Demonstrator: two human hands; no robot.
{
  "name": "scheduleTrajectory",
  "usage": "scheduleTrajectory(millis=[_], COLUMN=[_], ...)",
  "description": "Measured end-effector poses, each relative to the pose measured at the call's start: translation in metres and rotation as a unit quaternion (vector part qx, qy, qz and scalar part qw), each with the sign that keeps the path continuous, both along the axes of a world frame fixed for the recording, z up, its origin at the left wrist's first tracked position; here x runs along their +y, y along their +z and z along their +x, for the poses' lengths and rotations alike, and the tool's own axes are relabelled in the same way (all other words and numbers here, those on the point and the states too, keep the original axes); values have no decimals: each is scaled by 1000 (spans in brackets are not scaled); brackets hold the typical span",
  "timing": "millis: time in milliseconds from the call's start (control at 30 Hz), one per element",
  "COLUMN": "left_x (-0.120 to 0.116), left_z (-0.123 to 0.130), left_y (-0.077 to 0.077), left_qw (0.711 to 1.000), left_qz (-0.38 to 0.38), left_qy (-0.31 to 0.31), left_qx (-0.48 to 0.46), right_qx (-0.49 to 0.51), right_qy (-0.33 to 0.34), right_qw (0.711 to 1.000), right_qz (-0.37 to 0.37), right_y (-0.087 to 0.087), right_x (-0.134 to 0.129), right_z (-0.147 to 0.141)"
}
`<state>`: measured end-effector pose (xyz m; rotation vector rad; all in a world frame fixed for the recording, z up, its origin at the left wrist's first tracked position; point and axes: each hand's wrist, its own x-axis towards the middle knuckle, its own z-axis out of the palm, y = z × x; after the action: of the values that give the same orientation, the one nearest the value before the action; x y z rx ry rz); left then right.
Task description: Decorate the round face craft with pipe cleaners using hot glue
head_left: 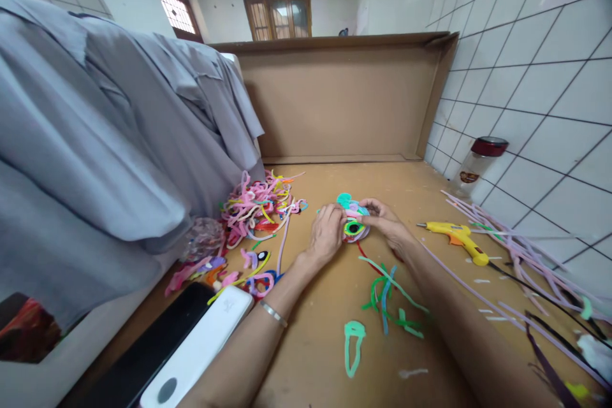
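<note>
In the middle of the table, both hands grip a small colourful pipe-cleaner figure (354, 227) with a green-and-black eye and a teal piece on top. My left hand (327, 229) is closed on its left side, the fingers bent over the edge. On the other side my right hand (381, 219) pinches it, with thumb in front and fingers behind. Part of the figure is hidden by the fingers. Just below lie loose green and blue pipe cleaners (386, 290), a red one touching the figure's underside. Nearer to me lies a bent mint-green pipe-cleaner loop (354, 347).
A tangled pile of pink pipe cleaners (258, 207) lies left. A white device (201, 344) sits beside a black slab (157, 344). At right are a yellow glue gun (456, 239), lilac pipe cleaners (530, 261) and a jar (478, 166). Grey cloth (119, 121) hangs left; cardboard (339, 99) stands behind.
</note>
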<state>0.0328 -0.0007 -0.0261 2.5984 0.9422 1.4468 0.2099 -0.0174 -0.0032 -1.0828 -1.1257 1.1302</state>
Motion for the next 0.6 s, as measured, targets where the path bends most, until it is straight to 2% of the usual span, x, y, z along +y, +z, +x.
scheduleTrajectory(millis=[200,300,600], left_x=[5,5,-14], left_z=[-2,-4,-5], left_y=[2,6,35], left_qw=[1000,998,973], left_qz=[-4,-10,-57], left_qy=[-14,1,84], left_qx=[18,54,210], right_qx=[2,-1,9], right_qy=[-7,6,6], right_qw=[1000,1000,1000], right_qz=[8,4,-6], right_y=[2,6,3], right_x=[-2,-5,-2], right_z=[-1,-1,-1])
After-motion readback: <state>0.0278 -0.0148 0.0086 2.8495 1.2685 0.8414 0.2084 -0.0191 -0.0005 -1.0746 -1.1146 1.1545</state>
